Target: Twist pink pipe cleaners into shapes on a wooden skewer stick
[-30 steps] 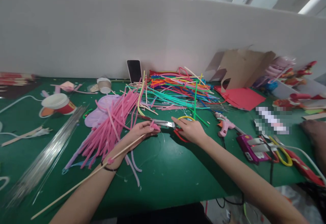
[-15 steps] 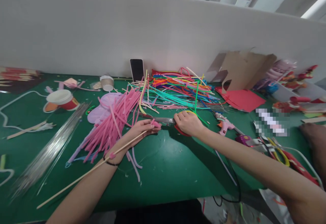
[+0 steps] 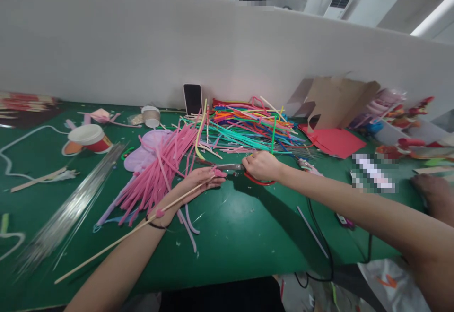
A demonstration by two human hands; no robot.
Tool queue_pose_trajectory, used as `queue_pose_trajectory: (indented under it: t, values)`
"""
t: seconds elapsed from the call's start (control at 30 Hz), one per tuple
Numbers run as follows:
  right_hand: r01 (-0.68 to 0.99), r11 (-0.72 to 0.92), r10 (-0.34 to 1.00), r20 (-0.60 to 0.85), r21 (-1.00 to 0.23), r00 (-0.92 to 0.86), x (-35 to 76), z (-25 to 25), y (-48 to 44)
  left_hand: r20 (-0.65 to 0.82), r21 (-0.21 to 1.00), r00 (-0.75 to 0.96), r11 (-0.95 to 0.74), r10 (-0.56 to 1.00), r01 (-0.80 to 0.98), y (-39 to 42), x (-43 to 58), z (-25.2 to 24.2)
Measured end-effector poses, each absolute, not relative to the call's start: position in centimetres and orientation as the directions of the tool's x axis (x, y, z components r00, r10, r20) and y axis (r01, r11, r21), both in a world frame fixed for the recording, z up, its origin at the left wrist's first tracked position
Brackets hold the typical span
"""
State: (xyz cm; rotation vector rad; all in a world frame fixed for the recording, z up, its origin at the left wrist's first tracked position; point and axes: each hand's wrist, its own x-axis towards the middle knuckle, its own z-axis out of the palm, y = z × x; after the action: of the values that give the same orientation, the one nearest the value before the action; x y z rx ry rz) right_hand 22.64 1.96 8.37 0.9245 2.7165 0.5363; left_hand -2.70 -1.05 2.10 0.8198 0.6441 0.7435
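Note:
My left hand (image 3: 199,182) lies palm up on the green table (image 3: 234,236), its fingers closed on a long thin wooden stick (image 3: 117,241) with a small pink piece at its tip (image 3: 219,173). My right hand (image 3: 261,165) is closed round the red handles of a pair of scissors (image 3: 230,166), whose metal blades point left towards the pink tip. A heap of pink pipe cleaners (image 3: 159,172) lies just left of my left hand.
A pile of mixed coloured pipe cleaners (image 3: 248,125) lies behind the hands. A phone (image 3: 193,98) leans on the white partition. Paper cups (image 3: 87,139), a bundle of thin wires (image 3: 71,205), red paper (image 3: 333,142) and cardboard (image 3: 336,97) are spread around. Another person's hand (image 3: 431,194) rests far right.
My right hand has gone from resting open beside the scissors to gripping their red handles. The view has shifted left. My left hand has kept the stick in place.

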Motion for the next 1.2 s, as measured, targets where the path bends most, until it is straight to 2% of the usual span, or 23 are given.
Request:
queue_pose_trajectory:
  t: [0.2, 0.33, 0.4, 0.5, 0.6, 0.73, 0.8, 0.87, 0.9, 0.97, 1.03, 1.1, 1.2]
  values:
    - [0.552, 0.741, 0.625, -0.095, 0.382, -0.775, 22.8, 8.3, 1.8, -0.232, 0.708, 0.604, 0.558, 0.762, -0.432, -0.4, -2.8, 1.2]
    - [0.605, 0.711, 0.669, -0.081, 0.359, -0.738, 23.2, 8.7, 1.6, -0.248, 0.715, 0.559, 0.539, 0.791, -0.445, -0.5, -2.9, 1.2]
    - [0.708, 0.612, 0.765, -0.037, 0.352, -0.643, 23.4, 8.8, 1.4, -0.255, 0.759, 0.551, 0.517, 0.795, -0.395, -0.7, -2.9, 1.5]
    - [0.879, 0.374, 0.915, 0.035, 0.297, -0.401, 23.4, 8.1, 0.6, -0.266, 0.814, 0.531, 0.483, 0.804, -0.324, -1.0, -2.7, 1.8]
    - [0.962, 0.179, 0.984, -0.031, 0.205, -0.176, 22.9, 7.0, -0.6, -0.267, 0.832, 0.524, 0.468, 0.809, -0.299, -1.0, -2.6, 1.8]
    - [0.987, 0.112, 0.980, -0.177, 0.114, -0.091, 22.1, 6.9, -1.9, -0.263, 0.837, 0.525, 0.462, 0.809, -0.292, -1.0, -2.5, 1.5]
    - [0.990, 0.121, 0.982, -0.156, 0.070, -0.109, 21.7, 7.8, -2.3, -0.272, 0.837, 0.517, 0.465, 0.811, -0.289, -1.0, -2.5, 1.4]
    - [0.984, 0.169, 0.983, -0.057, -0.063, -0.173, 21.3, 8.8, -2.3, -0.283, 0.836, 0.513, 0.471, 0.810, -0.283, -1.1, -2.4, 1.4]
    - [0.955, 0.223, 0.974, 0.000, -0.196, -0.227, 21.0, 9.1, -2.1, -0.287, 0.835, 0.517, 0.475, 0.807, -0.278, -1.2, -2.4, 1.5]
    - [0.790, 0.327, 0.938, 0.079, -0.519, -0.337, 20.3, 9.0, -1.5, -0.290, 0.835, 0.531, 0.481, 0.797, -0.266, -1.3, -2.4, 1.5]
    - [0.557, 0.261, 0.926, 0.042, -0.789, -0.375, 19.7, 7.8, -0.7, -0.291, 0.838, 0.551, 0.486, 0.782, -0.248, -1.3, -2.4, 1.6]
    - [0.364, 0.102, 0.919, -0.052, -0.926, -0.391, 19.3, 6.2, 0.1, -0.298, 0.838, 0.567, 0.494, 0.768, -0.230, -1.3, -2.4, 1.5]
    - [0.207, -0.029, 0.879, -0.124, -0.978, -0.461, 19.1, 4.3, 0.7, -0.302, 0.834, 0.578, 0.504, 0.758, -0.225, -1.2, -2.4, 1.4]
